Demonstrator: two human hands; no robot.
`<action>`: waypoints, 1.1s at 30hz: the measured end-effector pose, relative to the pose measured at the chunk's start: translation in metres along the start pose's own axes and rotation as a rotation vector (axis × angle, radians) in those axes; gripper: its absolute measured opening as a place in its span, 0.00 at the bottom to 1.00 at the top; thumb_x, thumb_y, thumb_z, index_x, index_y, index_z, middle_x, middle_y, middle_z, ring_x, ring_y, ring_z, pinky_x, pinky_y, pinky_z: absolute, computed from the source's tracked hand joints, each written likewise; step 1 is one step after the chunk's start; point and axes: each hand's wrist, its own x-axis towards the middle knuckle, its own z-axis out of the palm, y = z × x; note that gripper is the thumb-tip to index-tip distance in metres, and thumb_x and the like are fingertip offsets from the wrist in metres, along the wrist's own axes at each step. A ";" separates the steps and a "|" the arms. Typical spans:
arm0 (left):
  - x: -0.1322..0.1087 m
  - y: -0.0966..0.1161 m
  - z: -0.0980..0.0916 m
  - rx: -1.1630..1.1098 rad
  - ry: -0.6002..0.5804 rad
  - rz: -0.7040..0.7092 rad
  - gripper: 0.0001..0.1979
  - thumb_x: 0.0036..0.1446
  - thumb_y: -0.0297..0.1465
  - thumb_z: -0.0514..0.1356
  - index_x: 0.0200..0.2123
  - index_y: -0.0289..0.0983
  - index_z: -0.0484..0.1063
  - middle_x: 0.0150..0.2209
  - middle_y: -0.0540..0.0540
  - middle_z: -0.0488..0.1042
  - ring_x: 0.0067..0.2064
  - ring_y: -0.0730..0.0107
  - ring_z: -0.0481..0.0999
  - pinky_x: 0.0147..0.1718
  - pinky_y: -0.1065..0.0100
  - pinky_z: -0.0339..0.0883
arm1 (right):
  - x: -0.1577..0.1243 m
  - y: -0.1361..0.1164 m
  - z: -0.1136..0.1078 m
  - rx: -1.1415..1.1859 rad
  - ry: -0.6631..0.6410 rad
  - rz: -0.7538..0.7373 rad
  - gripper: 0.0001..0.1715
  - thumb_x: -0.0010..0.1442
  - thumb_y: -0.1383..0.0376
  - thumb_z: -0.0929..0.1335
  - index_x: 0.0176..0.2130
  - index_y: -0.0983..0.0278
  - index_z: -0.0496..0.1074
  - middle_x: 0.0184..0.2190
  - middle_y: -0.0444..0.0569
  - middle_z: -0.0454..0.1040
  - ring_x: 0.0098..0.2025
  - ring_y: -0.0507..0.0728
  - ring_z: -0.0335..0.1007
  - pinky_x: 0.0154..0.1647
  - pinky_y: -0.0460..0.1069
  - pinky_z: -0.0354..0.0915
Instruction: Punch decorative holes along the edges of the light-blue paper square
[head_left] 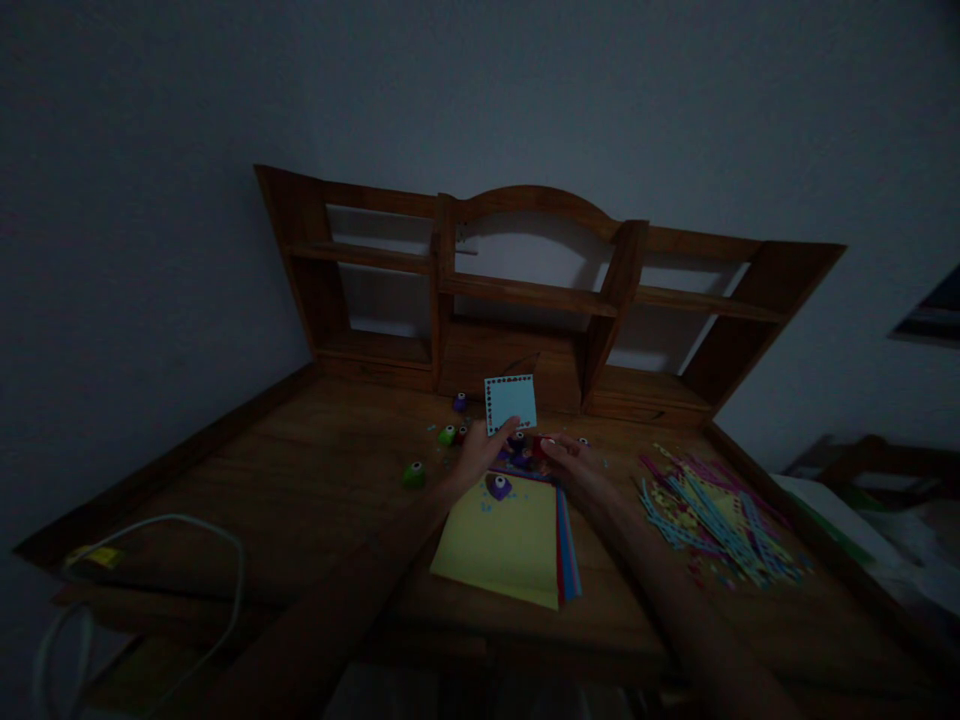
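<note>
My left hand [480, 452] pinches the lower edge of a small light blue paper square [511, 402] with punched holes along its border, holding it upright above the desk. My right hand [574, 462] is closed around a small red punch [541, 445] just right of the square. Below both hands lies a stack of coloured paper sheets [499, 545], yellow on top, with a purple punch [498, 486] resting on its far edge.
Green punches [413, 474] [447, 435] and a purple one [460, 402] sit on the wooden desk [300, 480] to the left. A pile of coloured paper strips [712, 515] lies to the right. A wooden shelf hutch [525, 300] stands behind. A white cable [187, 540] loops at the left.
</note>
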 end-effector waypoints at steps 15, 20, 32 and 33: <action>0.004 0.002 -0.005 -0.139 0.000 -0.014 0.19 0.46 0.42 0.66 0.33 0.32 0.73 0.28 0.44 0.77 0.23 0.72 0.72 0.23 0.72 0.65 | -0.003 -0.010 -0.001 0.063 0.105 0.018 0.22 0.44 0.65 0.77 0.41 0.61 0.75 0.39 0.48 0.77 0.36 0.53 0.73 0.36 0.46 0.68; 0.002 0.003 -0.004 -0.137 -0.011 -0.044 0.19 0.42 0.41 0.69 0.33 0.32 0.75 0.27 0.45 0.77 0.25 0.71 0.74 0.25 0.71 0.67 | -0.002 -0.009 -0.001 0.102 0.124 0.036 0.18 0.45 0.64 0.77 0.38 0.62 0.76 0.37 0.48 0.78 0.33 0.52 0.73 0.36 0.46 0.69; 0.001 0.004 -0.002 -0.185 0.000 0.029 0.22 0.52 0.47 0.60 0.35 0.32 0.71 0.26 0.43 0.77 0.23 0.68 0.75 0.24 0.69 0.68 | 0.000 -0.006 0.000 0.150 0.031 0.070 0.14 0.48 0.60 0.76 0.35 0.63 0.75 0.30 0.47 0.76 0.26 0.51 0.72 0.30 0.45 0.69; 0.001 0.004 -0.002 -0.206 -0.014 0.026 0.22 0.53 0.48 0.60 0.36 0.32 0.70 0.26 0.43 0.77 0.23 0.68 0.75 0.24 0.69 0.68 | 0.000 -0.006 0.001 0.159 0.021 0.078 0.15 0.48 0.60 0.76 0.35 0.63 0.75 0.30 0.47 0.76 0.27 0.51 0.72 0.30 0.45 0.68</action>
